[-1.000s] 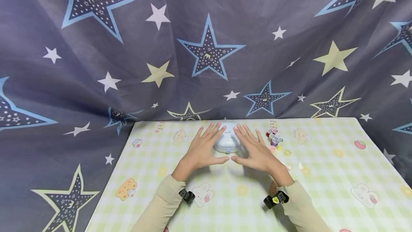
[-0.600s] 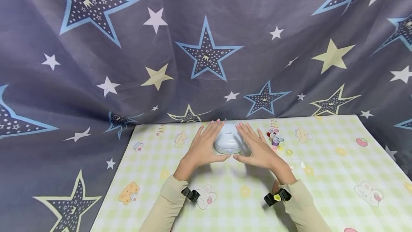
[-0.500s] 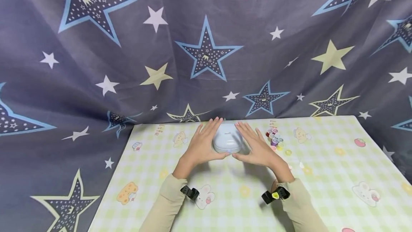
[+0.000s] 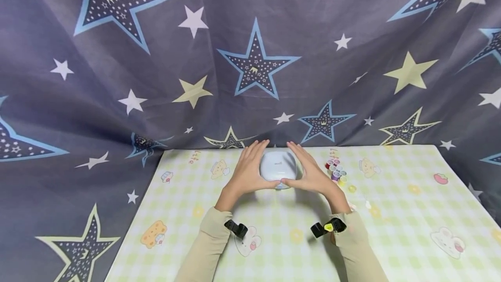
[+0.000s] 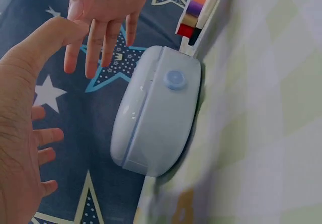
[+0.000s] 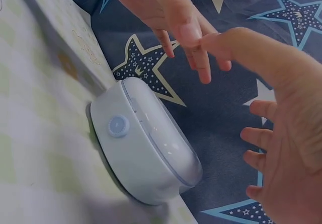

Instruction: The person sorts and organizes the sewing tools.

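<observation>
A pale blue, rounded box (image 4: 278,165) with a lid seam and a round front button (image 5: 175,80) stands on the table near its back edge. My left hand (image 4: 250,171) is held up on its left side and my right hand (image 4: 311,172) on its right. The thumb tips meet in front of the box, and the fingers extend away from me, forming a frame around it in the head view. Both wrist views show a gap between the hands and the box (image 6: 143,141). Neither hand holds anything.
Several small coloured spools (image 4: 335,171) stand in a cluster right of the box. A yellow ring-shaped item (image 4: 352,189) and a small white piece (image 4: 368,204) lie nearby. A checked cloth (image 4: 282,251) covers the table; a star-patterned curtain (image 4: 250,112) hangs behind.
My hands have turned and drawn inward, their spread fingers coming closer together. The thumbs, apart earlier, now touch. The box stays where it was, while the head view shifts slightly.
</observation>
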Available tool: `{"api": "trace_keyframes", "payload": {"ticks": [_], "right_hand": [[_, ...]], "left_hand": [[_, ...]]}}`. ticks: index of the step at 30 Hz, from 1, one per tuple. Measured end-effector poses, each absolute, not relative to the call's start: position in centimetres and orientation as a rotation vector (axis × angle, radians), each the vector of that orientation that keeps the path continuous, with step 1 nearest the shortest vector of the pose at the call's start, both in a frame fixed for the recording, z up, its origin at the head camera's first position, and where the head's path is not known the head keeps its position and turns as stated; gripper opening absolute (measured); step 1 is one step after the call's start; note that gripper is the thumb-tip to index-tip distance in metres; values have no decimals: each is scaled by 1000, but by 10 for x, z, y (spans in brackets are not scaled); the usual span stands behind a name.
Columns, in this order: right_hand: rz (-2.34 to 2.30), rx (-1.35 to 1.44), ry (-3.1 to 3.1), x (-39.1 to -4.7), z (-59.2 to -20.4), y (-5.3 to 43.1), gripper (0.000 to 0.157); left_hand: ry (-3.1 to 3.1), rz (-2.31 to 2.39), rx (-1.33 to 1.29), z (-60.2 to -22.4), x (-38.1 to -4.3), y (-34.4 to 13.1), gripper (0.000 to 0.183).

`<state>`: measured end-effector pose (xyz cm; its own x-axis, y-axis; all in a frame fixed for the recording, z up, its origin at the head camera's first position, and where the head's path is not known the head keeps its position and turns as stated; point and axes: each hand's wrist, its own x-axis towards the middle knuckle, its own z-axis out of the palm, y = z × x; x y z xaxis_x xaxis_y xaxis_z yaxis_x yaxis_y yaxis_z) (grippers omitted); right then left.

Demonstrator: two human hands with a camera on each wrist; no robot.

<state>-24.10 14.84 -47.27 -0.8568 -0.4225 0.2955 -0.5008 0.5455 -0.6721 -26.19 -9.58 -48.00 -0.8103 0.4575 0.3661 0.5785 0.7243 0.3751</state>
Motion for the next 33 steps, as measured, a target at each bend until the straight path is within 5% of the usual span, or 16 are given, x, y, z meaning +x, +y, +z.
{"api": "trace_keyframes", "payload": {"ticks": [33], "right_hand": [[1020, 748, -2793, -263, -504, 150, 111]], "left_hand": [[-2785, -624, -726, -525, -274, -92, 124]]}}
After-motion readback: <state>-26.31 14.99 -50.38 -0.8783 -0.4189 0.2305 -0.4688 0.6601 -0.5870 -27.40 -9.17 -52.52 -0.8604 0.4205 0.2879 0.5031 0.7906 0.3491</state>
